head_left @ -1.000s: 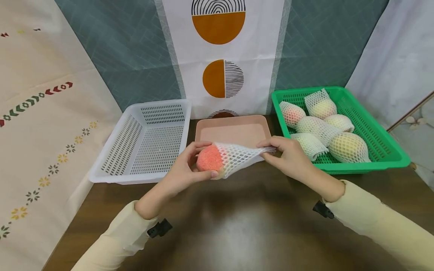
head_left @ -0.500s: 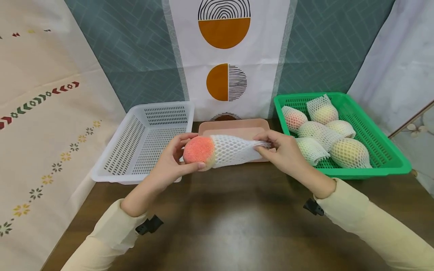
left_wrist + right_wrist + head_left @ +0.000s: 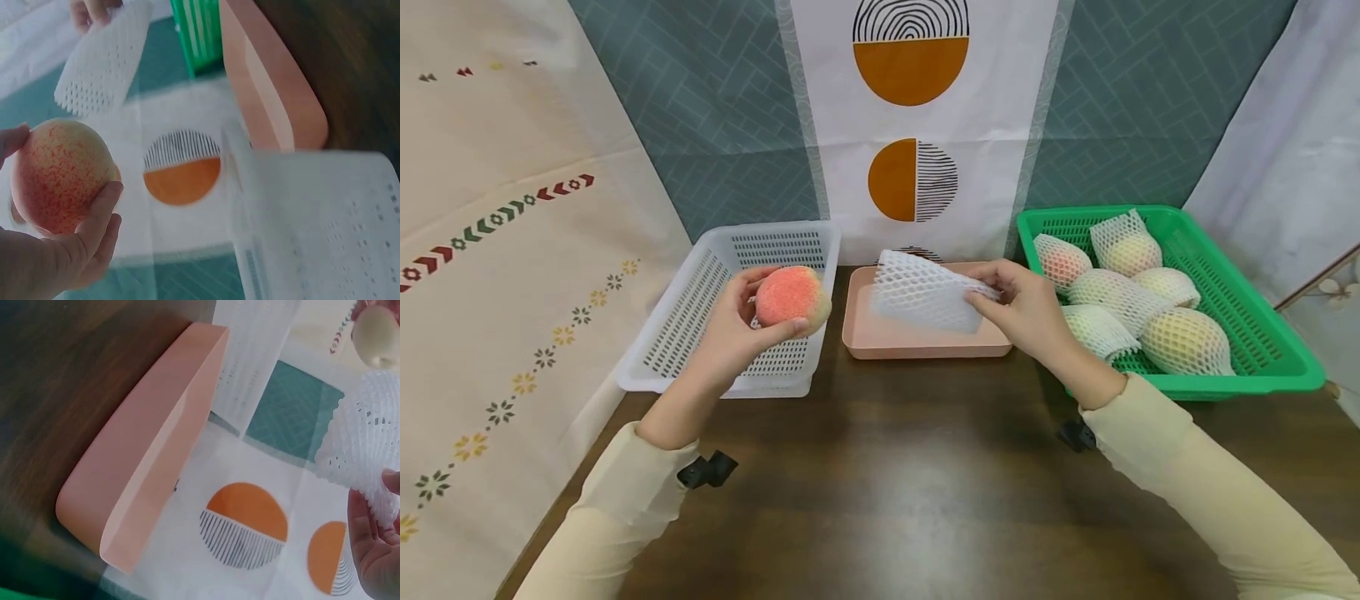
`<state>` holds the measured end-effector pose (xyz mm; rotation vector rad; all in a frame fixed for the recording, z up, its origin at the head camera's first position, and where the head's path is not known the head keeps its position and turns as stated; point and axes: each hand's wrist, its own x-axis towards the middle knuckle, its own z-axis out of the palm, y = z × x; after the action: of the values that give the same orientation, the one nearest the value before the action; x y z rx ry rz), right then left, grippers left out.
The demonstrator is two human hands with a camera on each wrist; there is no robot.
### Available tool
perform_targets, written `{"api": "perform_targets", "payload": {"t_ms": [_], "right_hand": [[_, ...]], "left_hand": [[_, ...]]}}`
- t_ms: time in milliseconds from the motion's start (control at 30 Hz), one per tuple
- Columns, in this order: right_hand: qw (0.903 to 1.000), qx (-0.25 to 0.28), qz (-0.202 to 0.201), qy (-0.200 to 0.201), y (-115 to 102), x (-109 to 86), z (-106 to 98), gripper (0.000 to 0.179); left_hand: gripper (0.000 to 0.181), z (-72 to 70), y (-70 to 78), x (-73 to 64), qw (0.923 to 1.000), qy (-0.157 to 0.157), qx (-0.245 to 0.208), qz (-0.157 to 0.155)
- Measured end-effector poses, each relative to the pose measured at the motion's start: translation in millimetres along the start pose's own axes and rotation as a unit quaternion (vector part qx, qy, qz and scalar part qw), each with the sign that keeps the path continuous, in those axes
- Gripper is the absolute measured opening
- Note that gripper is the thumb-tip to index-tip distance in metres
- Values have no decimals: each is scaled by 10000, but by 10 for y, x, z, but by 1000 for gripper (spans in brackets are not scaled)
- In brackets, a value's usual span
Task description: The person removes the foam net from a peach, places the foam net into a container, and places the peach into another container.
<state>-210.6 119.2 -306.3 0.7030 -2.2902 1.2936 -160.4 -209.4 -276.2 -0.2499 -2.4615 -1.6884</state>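
A red and pale-yellow peach (image 3: 788, 298) is in my left hand (image 3: 730, 321), fingers and thumb curled round it, over the right part of the white basket (image 3: 662, 329). In the left wrist view the bare peach (image 3: 59, 175) shows red speckles. My right hand (image 3: 1026, 312) pinches one end of a white foam net sleeve (image 3: 928, 292), which hangs limp over the pink tray (image 3: 925, 346). The right wrist view shows the foam net sleeve (image 3: 365, 434) with its wide end spread, apart from the peach.
A green basket (image 3: 1262, 383) at the right holds several fruits in foam nets, one of them a netted yellowish fruit (image 3: 1183, 342). The pink tray stands between the two baskets on a dark wooden table (image 3: 880, 483). A patterned cloth (image 3: 917, 125) hangs behind.
The peach has come out of the foam net sleeve. My left hand has carried it left, over the white basket; my right hand keeps the sleeve above the tray.
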Motion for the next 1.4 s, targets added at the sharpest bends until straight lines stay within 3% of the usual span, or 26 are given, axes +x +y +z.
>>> {"api": "perform_targets", "payload": {"t_ms": [233,467,733,900,1100,1300,1400], "right_hand": [[9958,-42,901,-150,135,133,84,22],[9904,-165,1370,-75,369,229,207,23],[9739,137,2259,140,560,304,474,24],[9676,418,2491,65,561,350,683,24],[9520,648,2986,-161,524,383,898,38],[9496,502,3094,-36,538,399,1115,37],[9485,490,3130,-68,551,392,1235,37]], "left_hand": [[74,-235,-204,64,9978,211,490,-391],[77,-437,-455,136,9910,379,866,-943],[75,-587,-765,173,9799,459,1262,-1476],[76,-647,-880,195,9722,328,1502,-1765],[79,-662,-932,241,9685,-52,1756,-1764],[78,-633,-954,292,9464,-472,2633,-1811],[75,-596,-959,310,9381,-640,2847,-1866]]}}
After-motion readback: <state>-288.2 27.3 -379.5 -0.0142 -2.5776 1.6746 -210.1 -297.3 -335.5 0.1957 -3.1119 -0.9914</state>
